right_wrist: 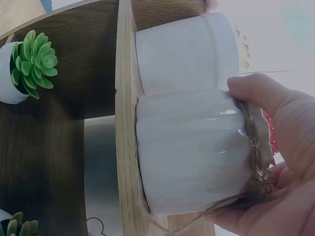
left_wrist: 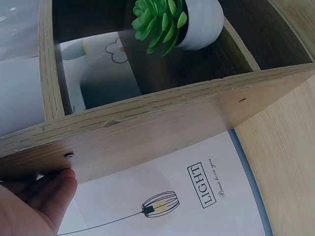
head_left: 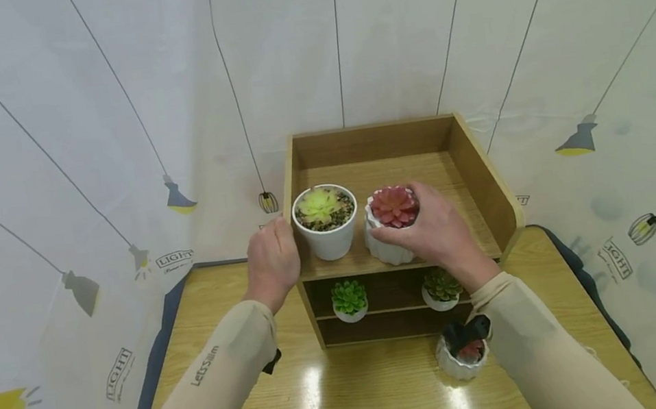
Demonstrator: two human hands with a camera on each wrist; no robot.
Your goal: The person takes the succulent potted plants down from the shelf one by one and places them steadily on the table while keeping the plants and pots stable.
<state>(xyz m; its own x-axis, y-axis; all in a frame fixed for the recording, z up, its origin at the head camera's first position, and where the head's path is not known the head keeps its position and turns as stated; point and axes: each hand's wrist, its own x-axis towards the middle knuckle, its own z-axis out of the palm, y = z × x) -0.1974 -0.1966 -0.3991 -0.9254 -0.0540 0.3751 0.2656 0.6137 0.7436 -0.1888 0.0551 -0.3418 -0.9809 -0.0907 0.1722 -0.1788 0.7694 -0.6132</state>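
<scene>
My right hand (head_left: 439,221) grips a white ribbed pot with a red succulent (head_left: 395,207), thumb and fingers around its rim. The pot stands on the top board of a small wooden shelf (head_left: 422,164); twine (right_wrist: 255,147) circles its neck in the right wrist view. Directly to its left is a smooth white pot (head_left: 330,242) holding a yellow-green succulent. My left hand (head_left: 273,256) holds the shelf's left side panel, its fingers (left_wrist: 59,196) against the outer face in the left wrist view.
Two small potted succulents, one bright green (head_left: 349,298) and one darker (head_left: 441,285), sit in the compartment below. Another ribbed white pot (head_left: 461,363) stands on the wooden table (head_left: 379,405) at front right, partly behind the wrist camera. A printed white cloth (head_left: 285,65) hangs behind.
</scene>
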